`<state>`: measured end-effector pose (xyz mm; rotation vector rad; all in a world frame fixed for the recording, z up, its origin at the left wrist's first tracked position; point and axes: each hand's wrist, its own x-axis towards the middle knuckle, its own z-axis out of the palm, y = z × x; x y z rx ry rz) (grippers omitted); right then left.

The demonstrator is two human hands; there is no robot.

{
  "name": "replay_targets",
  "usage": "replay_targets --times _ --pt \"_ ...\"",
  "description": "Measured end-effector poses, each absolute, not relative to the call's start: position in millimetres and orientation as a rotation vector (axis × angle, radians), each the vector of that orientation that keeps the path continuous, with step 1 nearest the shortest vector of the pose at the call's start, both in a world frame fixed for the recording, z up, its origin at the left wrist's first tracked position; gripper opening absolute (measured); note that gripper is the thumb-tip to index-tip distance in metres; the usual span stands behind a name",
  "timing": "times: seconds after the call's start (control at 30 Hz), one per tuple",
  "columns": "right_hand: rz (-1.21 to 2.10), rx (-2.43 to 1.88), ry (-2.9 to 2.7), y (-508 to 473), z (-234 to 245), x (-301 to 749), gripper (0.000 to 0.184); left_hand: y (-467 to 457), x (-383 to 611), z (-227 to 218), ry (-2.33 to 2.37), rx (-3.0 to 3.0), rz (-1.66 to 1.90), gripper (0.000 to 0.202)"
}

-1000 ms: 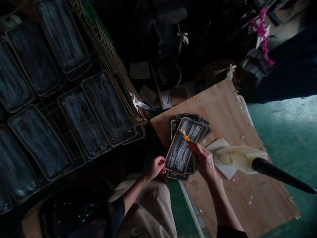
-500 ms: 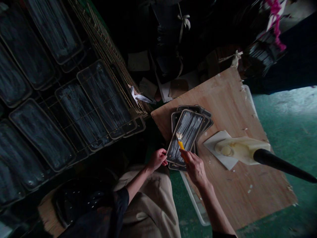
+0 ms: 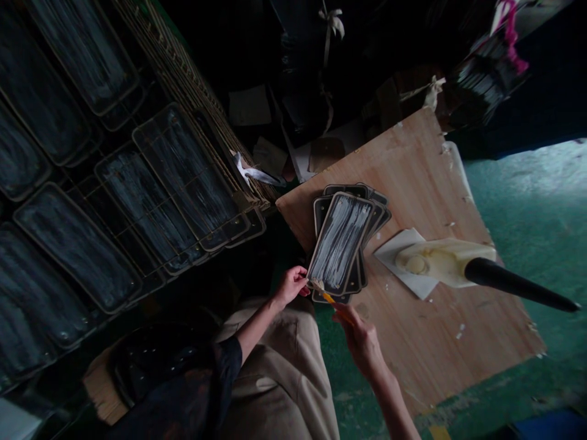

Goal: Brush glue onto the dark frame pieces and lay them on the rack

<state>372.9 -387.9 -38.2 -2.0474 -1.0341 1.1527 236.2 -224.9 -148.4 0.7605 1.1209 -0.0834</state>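
Observation:
A stack of dark rectangular panels lies on a plywood board; the top one is streaked with white paste. My left hand pinches that top panel at its near corner. My right hand is closed on a small orange-handled brush, whose bristles touch the panel's near edge beside the left fingers.
A cream jug with a black spout rests on white paper at the right of the board. Wire racks filled with several coated panels slope at the left. Dark bundles tied with ribbon sit behind the board. Green floor lies at the right.
My right hand has drawn the brush down the top panel from its far end to its near edge. The left hand has stayed at the near corner.

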Motion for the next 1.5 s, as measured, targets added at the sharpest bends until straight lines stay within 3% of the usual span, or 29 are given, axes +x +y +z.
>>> replay_targets --times 0.23,0.67,1.03,1.3,1.5 --pt "0.968 -2.221 -0.852 -394.6 -45.9 416.9 0.026 -224.3 237.1 -144.5 1.1 0.799 -0.078 0.024" --pt "0.486 -2.154 -1.225 -304.1 -65.8 471.8 0.027 -224.3 242.7 -141.8 1.128 0.892 -0.103 0.014" --pt "1.011 -2.028 -1.174 -330.1 -44.5 439.4 0.025 -227.8 244.4 -147.0 1.136 0.861 -0.094 0.015" --pt "0.424 -2.2 -1.054 -275.2 -65.5 514.2 0.028 -227.2 244.4 -147.7 1.122 0.898 -0.105 0.01" --pt "0.524 -2.123 -1.231 -269.3 -73.5 482.2 0.025 -225.7 247.5 -144.7 1.145 0.904 -0.112 0.011"
